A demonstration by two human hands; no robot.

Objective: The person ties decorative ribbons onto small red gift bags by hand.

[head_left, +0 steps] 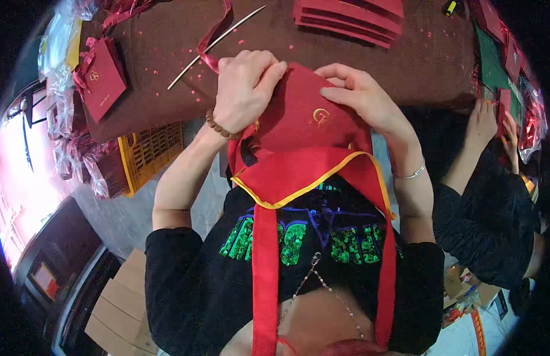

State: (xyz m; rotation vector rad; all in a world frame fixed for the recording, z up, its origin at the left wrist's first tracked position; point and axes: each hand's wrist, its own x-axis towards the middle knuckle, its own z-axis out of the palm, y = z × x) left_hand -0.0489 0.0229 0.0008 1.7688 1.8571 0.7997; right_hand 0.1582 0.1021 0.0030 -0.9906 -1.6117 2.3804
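A dark red gift bag or folder with a gold logo (pixel 320 120) is held up in front of my chest, over the front edge of the table. My left hand (pixel 246 86), with a beaded bracelet at the wrist, is closed at its upper left corner. A red velvet ribbon (pixel 208 52) runs up from behind that hand onto the table. My right hand (pixel 365 98) grips the upper right edge, thumb on the front and fingers at the top. The lower part rests against my red apron (pixel 298 175) with yellow trim.
On the brown-covered table (pixel 346 56) lie a pale stick (pixel 215 47), a stack of red folders (pixel 350 18) and a red bag with a bow (pixel 103 80). A yellow crate (pixel 150 157) stands below left. A co-worker's hand (pixel 481 123) is at the right.
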